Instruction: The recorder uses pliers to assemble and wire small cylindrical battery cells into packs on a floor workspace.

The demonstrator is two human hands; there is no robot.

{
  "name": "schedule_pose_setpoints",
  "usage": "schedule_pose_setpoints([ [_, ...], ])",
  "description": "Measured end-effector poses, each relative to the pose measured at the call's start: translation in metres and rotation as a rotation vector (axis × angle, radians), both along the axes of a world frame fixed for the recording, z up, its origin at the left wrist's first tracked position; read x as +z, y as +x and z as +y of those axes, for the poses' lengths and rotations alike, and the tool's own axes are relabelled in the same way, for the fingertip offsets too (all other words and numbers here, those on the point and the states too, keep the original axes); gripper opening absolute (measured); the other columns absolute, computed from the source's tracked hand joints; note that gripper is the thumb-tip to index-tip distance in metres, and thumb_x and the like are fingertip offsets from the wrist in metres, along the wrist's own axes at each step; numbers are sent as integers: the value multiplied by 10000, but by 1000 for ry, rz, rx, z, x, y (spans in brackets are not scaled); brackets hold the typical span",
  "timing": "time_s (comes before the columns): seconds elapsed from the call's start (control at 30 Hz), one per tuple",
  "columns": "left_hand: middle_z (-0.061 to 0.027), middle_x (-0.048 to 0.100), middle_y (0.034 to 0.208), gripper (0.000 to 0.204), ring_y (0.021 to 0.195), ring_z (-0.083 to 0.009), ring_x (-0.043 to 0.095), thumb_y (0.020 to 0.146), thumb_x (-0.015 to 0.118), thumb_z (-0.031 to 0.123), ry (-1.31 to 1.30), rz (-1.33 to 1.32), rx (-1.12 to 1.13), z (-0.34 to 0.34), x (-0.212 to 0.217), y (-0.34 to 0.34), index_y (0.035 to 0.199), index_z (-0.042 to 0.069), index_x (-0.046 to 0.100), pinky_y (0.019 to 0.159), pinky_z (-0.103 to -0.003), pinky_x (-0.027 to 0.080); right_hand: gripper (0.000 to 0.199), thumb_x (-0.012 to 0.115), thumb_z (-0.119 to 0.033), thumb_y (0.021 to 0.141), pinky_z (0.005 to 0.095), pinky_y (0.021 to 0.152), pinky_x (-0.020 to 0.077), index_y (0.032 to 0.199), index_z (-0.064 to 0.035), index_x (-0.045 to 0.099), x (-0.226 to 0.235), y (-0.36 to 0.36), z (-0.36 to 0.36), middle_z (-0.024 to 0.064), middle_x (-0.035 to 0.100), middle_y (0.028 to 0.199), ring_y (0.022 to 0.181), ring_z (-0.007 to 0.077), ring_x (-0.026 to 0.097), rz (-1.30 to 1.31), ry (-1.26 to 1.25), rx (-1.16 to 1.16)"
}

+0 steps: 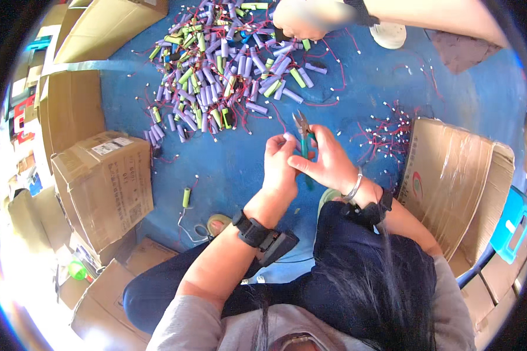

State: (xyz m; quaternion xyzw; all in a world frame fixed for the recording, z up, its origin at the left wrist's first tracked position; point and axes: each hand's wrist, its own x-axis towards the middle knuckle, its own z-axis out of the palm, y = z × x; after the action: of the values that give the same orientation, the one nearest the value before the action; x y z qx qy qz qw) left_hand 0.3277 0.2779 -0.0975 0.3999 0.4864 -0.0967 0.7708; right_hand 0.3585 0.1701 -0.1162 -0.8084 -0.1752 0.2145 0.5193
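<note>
In front of my lap, my left hand (280, 167) is closed around a purple cylindrical battery cell (288, 136); only its end shows above the fingers. Beside it my right hand (330, 159) grips green-handled diagonal cutters (303, 125), their jaws pointing away from me and a little apart. My two hands nearly touch. Whether a wire lies between the jaws is too small to tell. Beyond them spreads a large heap of purple and green battery cells (216, 88), with thin red and black leads and white plugs.
To the right lies a tangle of loose wire leads (389, 131) near an open cardboard box (445, 181). Another cardboard box (108, 187) stands left. One green cell (186, 198) lies by my foot. Another person's hand (313, 17) reaches over the heap's far side.
</note>
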Motion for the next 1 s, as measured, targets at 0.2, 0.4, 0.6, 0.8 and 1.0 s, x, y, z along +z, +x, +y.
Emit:
schedule_pose_setpoints([
  [0.2, -64, 468, 664, 240, 455, -143, 435, 850, 470, 212, 154, 140, -105, -3, -5, -4, 1008, 41, 412, 390, -287, 349, 512, 670, -316, 697, 325, 657, 432, 987, 46, 452, 1, -3, -3, 161, 511, 883, 778, 261, 527, 19, -41, -96],
  [0.4, -24, 440, 612, 249, 379, -94, 364, 854, 481, 247, 307, 71, -62, 9, -9, -7, 938, 14, 451, 318, -239, 272, 276, 608, -256, 779, 224, 512, 398, 853, -8, 512, 12, 12, -13, 31, 521, 639, 553, 103, 489, 642, 161, -59],
  [0.6, -9, 423, 568, 202, 374, -92, 349, 849, 490, 236, 2, 88, 14, 12, -4, 5, 901, 41, 480, 316, -230, 254, 222, 531, -237, 834, 180, 636, 347, 889, -22, 516, 25, 9, 4, 18, 522, 877, 727, 51, 441, 729, 573, -196],
  [0.8, -56, 506, 646, 234, 427, -110, 442, 855, 467, 221, 265, 19, -38, 1, -31, 2, 948, 6, 467, 374, -247, 358, 315, 466, -264, 858, 251, 778, 340, 1028, -1, 495, 2, 7, -12, 69, 512, 1037, 893, 128, 460, 879, 862, 106],
  [1.0, -96, 569, 789, 259, 525, -142, 568, 843, 480, 173, 643, -200, -259, 37, -37, 0, 1029, -8, 487, 484, -263, 454, 239, 505, -229, 846, 259, 681, 378, 949, -17, 543, 17, 24, -30, 40, 513, 873, 746, 105, 453, 691, 248, 36],
])
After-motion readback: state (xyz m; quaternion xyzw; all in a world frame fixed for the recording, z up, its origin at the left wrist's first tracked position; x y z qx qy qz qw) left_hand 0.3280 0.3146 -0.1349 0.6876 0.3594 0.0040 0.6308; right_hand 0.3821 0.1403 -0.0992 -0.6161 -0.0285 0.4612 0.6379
